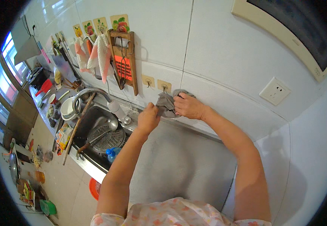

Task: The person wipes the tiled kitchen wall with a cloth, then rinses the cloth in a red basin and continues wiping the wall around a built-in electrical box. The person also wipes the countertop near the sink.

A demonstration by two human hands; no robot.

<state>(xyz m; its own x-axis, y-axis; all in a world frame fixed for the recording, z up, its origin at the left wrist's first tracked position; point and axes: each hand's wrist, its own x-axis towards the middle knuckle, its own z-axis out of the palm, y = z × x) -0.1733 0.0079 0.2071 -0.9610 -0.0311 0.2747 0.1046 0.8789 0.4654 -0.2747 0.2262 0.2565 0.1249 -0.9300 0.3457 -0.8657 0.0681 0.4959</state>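
Observation:
A crumpled grey cloth [165, 105] is bunched between my two hands, close to the tiled wall. My left hand [148, 117] grips its lower left side. My right hand [190, 106] holds its right part, with some fabric showing above the fingers. Just above the cloth, an adhesive wall hook [164, 85] touches or nearly touches its top edge; whether the cloth hangs on it I cannot tell. A second adhesive hook [148, 81] to the left carries nothing. Below my hands spreads the stainless steel counter [177, 158].
Left of my arm is a sink [81, 132] with a ladle [113, 124] and a blue pump bottle [112, 154]. A wooden stick [78, 124] lies across it, near the faucet [91, 91]. A wooden-framed grater [124, 66] hangs on the wall. A wall socket [274, 91] is at right.

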